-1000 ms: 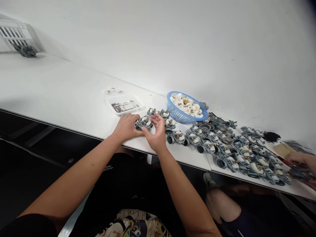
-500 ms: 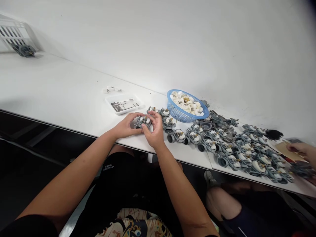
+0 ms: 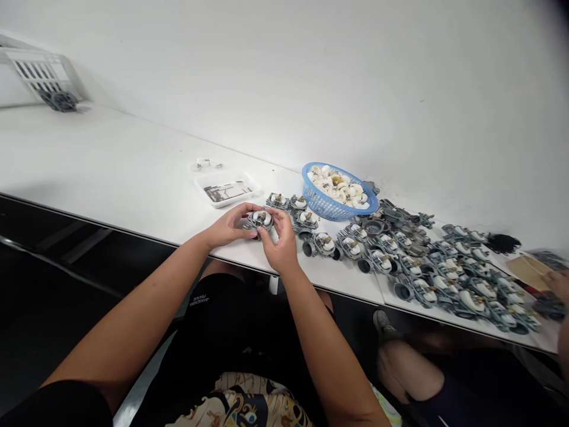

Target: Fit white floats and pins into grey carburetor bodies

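Note:
Between my two hands, near the table's front edge, is a grey metal carburetor body (image 3: 260,220) with a white float and a brass-coloured part on top. My left hand (image 3: 229,228) is curled round its left side, thumb in front and fingers behind. From the right, my right hand (image 3: 281,238) grips it, thumb at the front and fingertips at the back. Just beyond stand more such carburetor bodies (image 3: 306,219) with white floats. A white tray (image 3: 247,198) of thin metal pins lies behind my left hand, and a few loose white floats (image 3: 203,162) are behind the tray.
A blue basket (image 3: 329,206) full of white floats stands at the back. Rows of carburetor bodies (image 3: 444,281) cover the table's right side. Another person's hand (image 3: 558,283) is at the far right by brown cardboard (image 3: 528,271). A white crate (image 3: 40,74) is at far left.
My right fingers have come down from above the float to the carburetor's side. The other person's hand has shifted at the far right. The view has moved slightly.

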`<state>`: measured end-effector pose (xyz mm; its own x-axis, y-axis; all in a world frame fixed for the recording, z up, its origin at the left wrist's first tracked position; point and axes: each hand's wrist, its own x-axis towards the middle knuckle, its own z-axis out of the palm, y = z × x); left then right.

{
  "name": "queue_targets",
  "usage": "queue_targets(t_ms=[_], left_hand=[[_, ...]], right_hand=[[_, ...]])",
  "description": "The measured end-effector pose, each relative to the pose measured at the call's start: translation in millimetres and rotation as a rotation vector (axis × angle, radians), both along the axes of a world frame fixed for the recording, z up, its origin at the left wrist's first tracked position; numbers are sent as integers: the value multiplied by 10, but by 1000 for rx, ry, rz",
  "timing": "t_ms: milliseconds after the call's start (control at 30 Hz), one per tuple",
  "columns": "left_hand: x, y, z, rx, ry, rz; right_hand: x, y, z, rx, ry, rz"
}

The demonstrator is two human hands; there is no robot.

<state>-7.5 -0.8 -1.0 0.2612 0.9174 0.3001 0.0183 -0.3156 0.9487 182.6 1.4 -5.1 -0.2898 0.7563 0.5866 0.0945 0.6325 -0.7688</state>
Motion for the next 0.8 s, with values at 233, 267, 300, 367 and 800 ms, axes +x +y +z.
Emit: queue_targets(t_ms=[233, 267, 300, 367, 800], left_hand=[[0, 13, -37, -76, -141, 1], [6, 9, -32, -93, -148, 6], [12, 6, -27, -106, -156, 12], [23, 4, -21, -121, -170, 26], [90, -30, 37, -69, 30, 199]], right_hand=[[6, 34, -48, 17, -63, 55], [7, 38, -52, 16, -66, 57], [9, 40, -53, 15, -66, 58], [10, 44, -53, 10, -65, 58], [16, 10, -44, -45, -54, 64]])
